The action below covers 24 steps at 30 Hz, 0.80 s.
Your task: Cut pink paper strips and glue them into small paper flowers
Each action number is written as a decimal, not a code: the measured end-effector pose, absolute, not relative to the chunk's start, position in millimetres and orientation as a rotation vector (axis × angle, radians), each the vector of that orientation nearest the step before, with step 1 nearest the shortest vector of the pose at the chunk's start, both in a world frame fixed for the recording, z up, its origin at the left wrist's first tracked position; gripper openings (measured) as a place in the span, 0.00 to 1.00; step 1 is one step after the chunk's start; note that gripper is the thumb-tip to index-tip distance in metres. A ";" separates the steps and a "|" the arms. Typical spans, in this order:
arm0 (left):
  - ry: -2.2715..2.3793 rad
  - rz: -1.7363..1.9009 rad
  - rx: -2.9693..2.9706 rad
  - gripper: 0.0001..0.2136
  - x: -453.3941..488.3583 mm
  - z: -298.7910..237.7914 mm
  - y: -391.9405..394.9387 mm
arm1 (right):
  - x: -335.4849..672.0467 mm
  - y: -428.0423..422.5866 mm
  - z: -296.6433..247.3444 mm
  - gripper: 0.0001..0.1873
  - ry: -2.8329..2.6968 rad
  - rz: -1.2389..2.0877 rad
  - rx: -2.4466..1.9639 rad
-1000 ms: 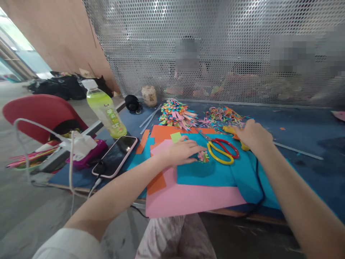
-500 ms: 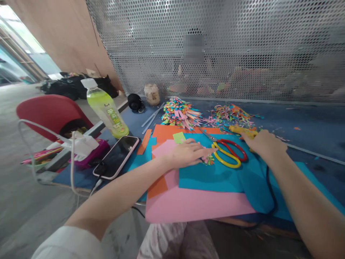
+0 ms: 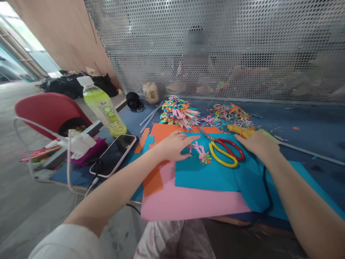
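Observation:
My left hand point(image 3: 175, 145) hovers low over the blue paper sheet point(image 3: 215, 176), fingers spread and curved, holding nothing. Just to its right lies a small pink fringed paper piece point(image 3: 201, 151) with a green and orange end. Red-and-yellow scissors point(image 3: 225, 153) lie on the blue sheet between my hands. My right hand point(image 3: 256, 142) rests on the handle of a yellow glue gun point(image 3: 237, 130), whose black cord point(image 3: 268, 190) runs back under my forearm. The fingers of that hand are hidden from this side.
Pink point(image 3: 188, 201) and orange point(image 3: 161, 131) paper sheets lie under the blue one. A pile of folded coloured strips point(image 3: 176, 111) and loose scraps point(image 3: 229, 113) sit behind. At left are a phone point(image 3: 114, 154), a green drink bottle point(image 3: 104, 108), a red chair point(image 3: 48, 111). Perforated metal screen point(image 3: 215, 46) behind.
My left hand lifted off the small pink paper piece and drew back to the left, leaving it uncovered on the blue sheet. My right hand stayed on the glue gun.

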State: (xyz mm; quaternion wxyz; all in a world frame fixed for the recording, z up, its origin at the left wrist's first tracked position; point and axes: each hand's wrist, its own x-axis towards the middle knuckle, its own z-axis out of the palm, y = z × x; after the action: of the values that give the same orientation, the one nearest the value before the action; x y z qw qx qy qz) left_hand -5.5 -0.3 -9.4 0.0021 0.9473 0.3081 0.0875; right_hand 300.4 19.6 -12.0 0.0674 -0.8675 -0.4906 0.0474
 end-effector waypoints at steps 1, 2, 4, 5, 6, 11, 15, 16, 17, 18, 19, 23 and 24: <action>0.978 0.273 2.971 0.29 -4.7 -10.2 0.2 | 300.4 19.8 -12.2 0.46 -1.484 0.147 -2.605; 0.982 0.271 2.974 0.27 -4.1 -11.2 0.8 | 300.4 19.9 -12.3 0.44 -1.496 0.148 -2.592; 0.980 0.278 2.987 0.25 -3.7 -13.1 2.3 | 300.8 19.7 -11.7 0.37 -1.507 0.147 -2.563; 0.980 0.286 2.994 0.23 -4.0 -14.0 3.1 | 301.2 19.3 -10.8 0.35 -1.500 0.143 -2.552; 0.981 0.296 3.001 0.23 -4.6 -14.6 3.7 | 301.7 18.6 -9.5 0.34 -1.481 0.132 -2.545; 1.011 0.390 3.019 0.22 -8.8 -14.6 4.9 | 303.1 11.4 2.7 0.34 -1.363 0.040 -2.487; 1.064 0.562 2.925 0.24 -4.2 -16.2 4.8 | 301.4 3.7 11.1 0.29 -1.310 -0.012 -2.324; 1.073 0.551 2.915 0.25 -1.5 -17.3 4.7 | 300.6 2.2 12.2 0.27 -1.299 -0.018 -2.273; 1.079 0.513 2.925 0.26 1.5 -18.6 4.8 | 299.8 1.1 13.0 0.26 -1.293 -0.022 -2.229; 1.085 0.463 2.951 0.26 4.5 -19.9 4.8 | 298.9 0.2 13.4 0.24 -1.291 -0.026 -2.197; 1.093 0.416 2.984 0.26 7.2 -21.2 4.9 | 298.1 -0.4 13.6 0.23 -1.293 -0.029 -2.172; 1.119 0.325 3.066 0.24 12.8 -23.2 5.1 | 295.7 -2.1 12.7 0.21 -1.316 -0.064 -2.092; 1.119 0.320 3.074 0.23 13.1 -22.9 4.9 | 295.4 -2.8 12.4 0.21 -1.329 -0.086 -2.065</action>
State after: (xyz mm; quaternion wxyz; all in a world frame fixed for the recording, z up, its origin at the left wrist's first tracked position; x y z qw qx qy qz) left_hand 13.1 4.9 -22.9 -0.0723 0.9328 0.3395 0.0972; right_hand 295.4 -2.8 12.4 0.3356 -0.7915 -0.5096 -0.0329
